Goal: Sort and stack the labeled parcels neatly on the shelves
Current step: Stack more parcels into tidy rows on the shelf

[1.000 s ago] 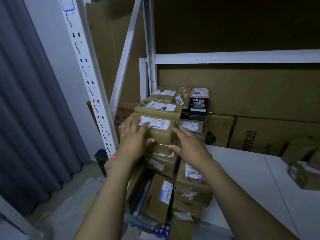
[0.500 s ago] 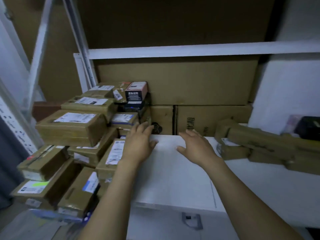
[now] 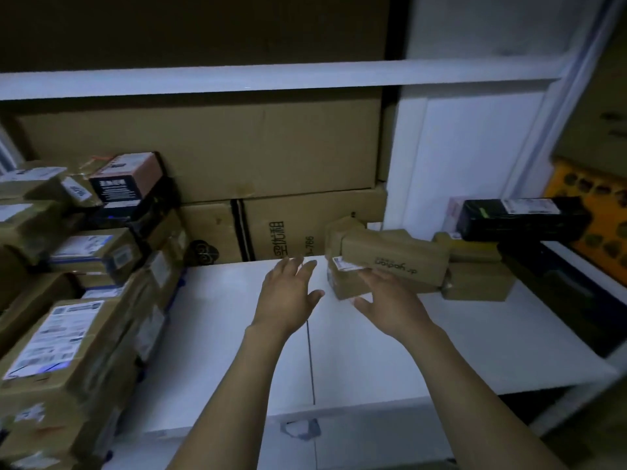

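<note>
A white shelf board (image 3: 237, 334) runs across the view. On its left stands a pile of brown labeled parcels (image 3: 68, 334), several high. To the right lies a cluster of brown parcels (image 3: 393, 256), with a small labeled one (image 3: 342, 283) at its front left. My right hand (image 3: 390, 300) is spread open with its fingers at that small parcel's front face, not closed on it. My left hand (image 3: 288, 293) hovers open above the shelf, just left of the cluster, holding nothing.
Large flat cardboard boxes (image 3: 237, 157) line the back of the shelf. A long black box (image 3: 519, 218) lies at the far right above a dark box. A white shelf beam (image 3: 271, 79) crosses overhead. A black-and-pink box (image 3: 129, 178) tops the left pile.
Both hands left the parcel on top of the left pile and swung right over the shelf. The view turned right with them. My right hand now reaches the right cluster.
</note>
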